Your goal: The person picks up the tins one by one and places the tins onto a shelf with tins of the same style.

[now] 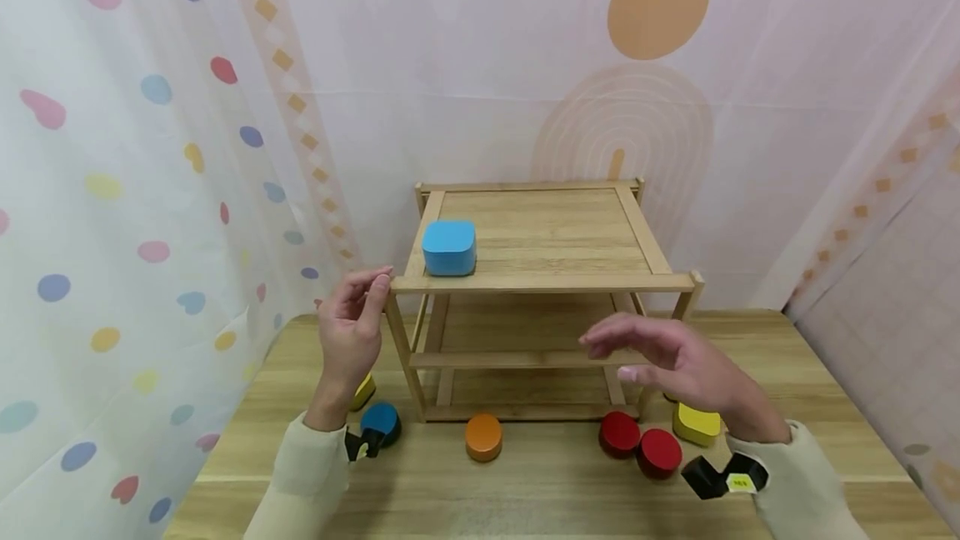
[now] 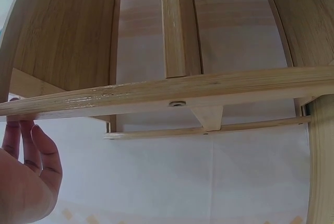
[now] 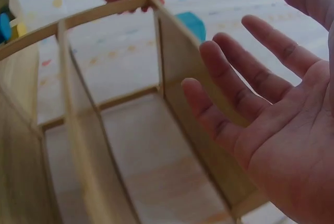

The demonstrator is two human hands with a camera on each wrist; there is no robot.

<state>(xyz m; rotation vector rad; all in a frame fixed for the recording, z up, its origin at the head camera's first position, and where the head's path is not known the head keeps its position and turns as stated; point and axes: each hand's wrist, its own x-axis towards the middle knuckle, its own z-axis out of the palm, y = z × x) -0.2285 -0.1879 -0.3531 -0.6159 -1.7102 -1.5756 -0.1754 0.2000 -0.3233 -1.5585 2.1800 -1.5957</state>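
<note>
A wooden shelf rack (image 1: pixel 543 282) with stacked tiers stands on the table. My left hand (image 1: pixel 354 319) grips its front left top corner, thumb in front. In the left wrist view some fingertips of that hand (image 2: pixel 31 161) pass behind the wooden post (image 2: pixel 235 85). On the top tier, near that corner, sits a light blue rounded block (image 1: pixel 449 248). My right hand (image 1: pixel 667 357) hovers in front of the rack's right side, holding nothing. Its fingers (image 3: pixel 229 75) are spread and loosely bent in the right wrist view.
On the wooden table (image 1: pixel 540 498), in front of the rack, lie an orange round block (image 1: pixel 483 437), two red round blocks (image 1: pixel 619 434), a blue one (image 1: pixel 381 423) and yellow blocks (image 1: pixel 697 423) at either side. A patterned curtain (image 1: pixel 450 65) hangs behind.
</note>
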